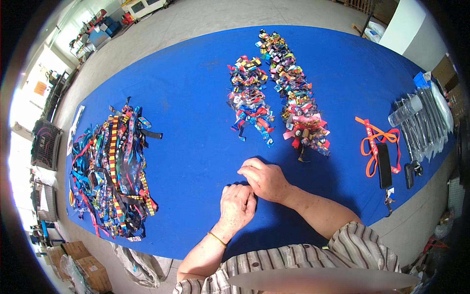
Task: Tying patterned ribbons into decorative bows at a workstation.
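Hands are pressed together on the cloth (196,112), left hand (237,205) fisted, right hand (264,179) curled; anything pinched is hidden. Bare cloth lies around them, between the strap pile (111,171) and ribbon rows (274,93).

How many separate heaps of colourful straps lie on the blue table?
3. A big loose heap of long straps lies at the table's left end; two rows of short folded pieces sit beyond the hands, a shorter row and, right of it, a longer row. Anything under the hands is hidden.
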The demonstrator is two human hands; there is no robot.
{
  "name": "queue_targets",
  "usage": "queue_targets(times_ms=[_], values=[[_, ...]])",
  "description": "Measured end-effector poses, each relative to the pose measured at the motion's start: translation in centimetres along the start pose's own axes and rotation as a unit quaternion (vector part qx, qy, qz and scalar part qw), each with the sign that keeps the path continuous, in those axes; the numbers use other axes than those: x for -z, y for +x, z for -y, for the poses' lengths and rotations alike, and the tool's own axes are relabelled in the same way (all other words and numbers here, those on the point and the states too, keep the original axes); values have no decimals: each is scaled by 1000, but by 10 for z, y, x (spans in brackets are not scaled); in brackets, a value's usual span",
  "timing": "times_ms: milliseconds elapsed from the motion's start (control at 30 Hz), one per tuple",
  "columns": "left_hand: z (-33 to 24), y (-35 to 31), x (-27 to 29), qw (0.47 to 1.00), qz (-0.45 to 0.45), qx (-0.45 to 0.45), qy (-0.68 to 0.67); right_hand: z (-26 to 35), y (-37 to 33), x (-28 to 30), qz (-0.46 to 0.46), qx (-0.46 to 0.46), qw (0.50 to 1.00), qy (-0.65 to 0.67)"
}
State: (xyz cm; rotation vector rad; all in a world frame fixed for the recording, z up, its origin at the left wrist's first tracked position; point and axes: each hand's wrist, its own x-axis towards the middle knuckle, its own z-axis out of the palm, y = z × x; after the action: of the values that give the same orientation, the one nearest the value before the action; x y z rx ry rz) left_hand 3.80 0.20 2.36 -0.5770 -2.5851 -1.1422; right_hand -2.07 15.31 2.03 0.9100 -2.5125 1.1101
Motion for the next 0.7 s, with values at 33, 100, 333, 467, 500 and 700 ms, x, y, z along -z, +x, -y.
queue_targets(times_ms=[33, 100, 333, 467, 500, 700], values=[[0, 0, 0, 1000, 0, -1, 0, 0, 0, 0, -1, 0, 1000, 0], [1, -1, -1, 1000, 2, 1, 2, 0, -1, 0, -1, 1, 1000, 1], [0, -1, 0, 1000, 1, 1, 0, 1, 0, 1, 1, 5, 1000, 0], [1, -1, -1, 1000, 3, 2, 2, -1, -1, 0, 3, 6, 1000, -3], [1, -1, -1, 1000, 1, 2, 1, -1, -1, -1, 2, 8, 1000, -4], [2, -2, -1, 1000, 10, 5, 3, -3, -2, -2, 13, 1, 1000, -11]])
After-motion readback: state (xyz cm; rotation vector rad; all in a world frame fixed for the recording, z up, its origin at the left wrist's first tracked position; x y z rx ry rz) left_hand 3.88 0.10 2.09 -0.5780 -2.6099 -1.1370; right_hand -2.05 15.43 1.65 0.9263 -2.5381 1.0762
